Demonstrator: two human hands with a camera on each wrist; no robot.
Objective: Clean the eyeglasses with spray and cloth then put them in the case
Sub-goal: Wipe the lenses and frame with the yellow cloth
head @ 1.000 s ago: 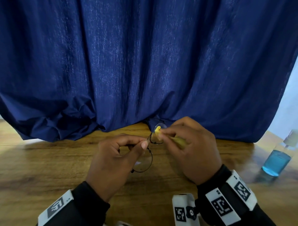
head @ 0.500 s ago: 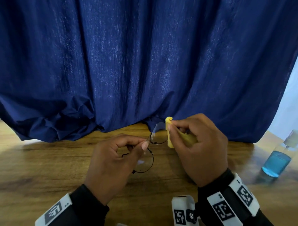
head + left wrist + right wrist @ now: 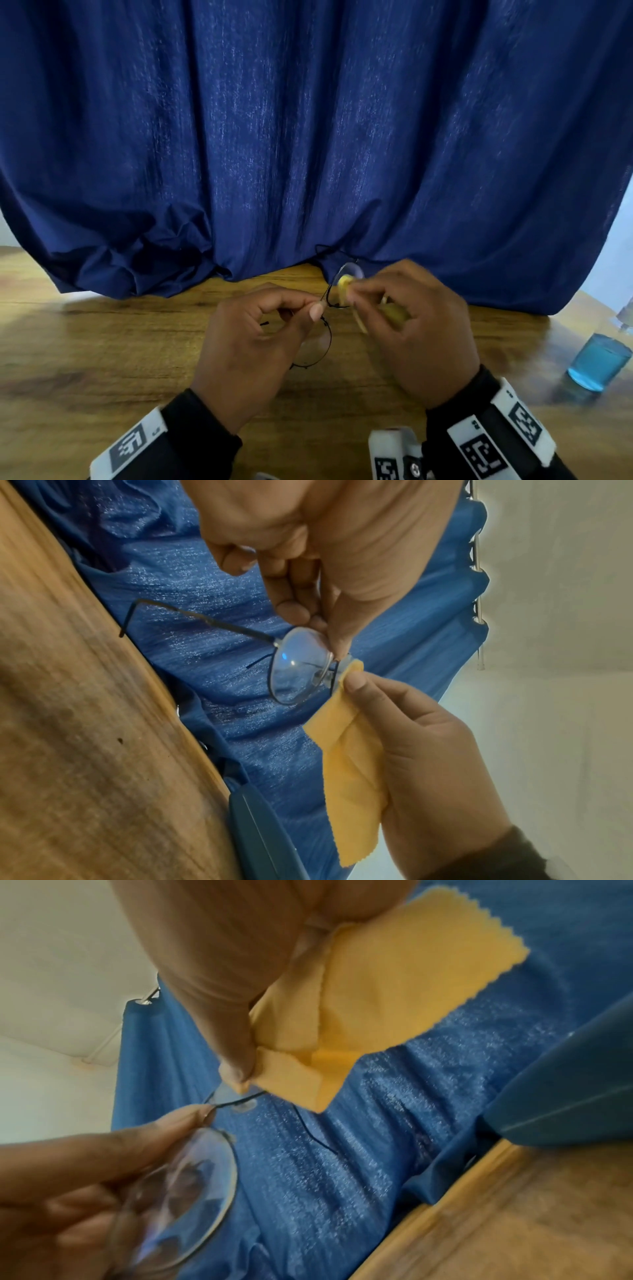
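Black sleeves cover both wrists, and each wrist wears a white band with square black marks. Two hands work close together above the brown wooden desk [image 3: 102, 342].

One pair of eyeglasses [image 3: 317, 346] is held up off the desk, between the two hands. It has a thin dark wire frame and two round clear lenses. The left hand [image 3: 253, 346] pinches the frame by the bridge, between thumb and first finger, and its other fingers are curled in. The near lens hangs just below that pinch.

One yellow cloth [image 3: 363, 308] is in the right hand [image 3: 411, 329]. Thumb and first finger [image 3: 373, 691] press a fold of the cloth onto the far lens from both sides — the rest of the cloth hangs down under the palm, with a zigzag edge seen from the right wrist view [image 3: 394, 988]. The cloth and fingertips hide most of that far lens.

One spray bottle [image 3: 601, 361] stands on the desk well off to the right. It is clear, with blue liquid in the bottom part, and its top runs out of the head view.

One blue-grey case [image 3: 260, 837] lies on the desk beyond the hands, right by the curtain — only part of it shows, so I cannot tell whether it is open.

Behind everything hangs one big dark blue curtain [image 3: 308, 137], bunched where it meets the desk.
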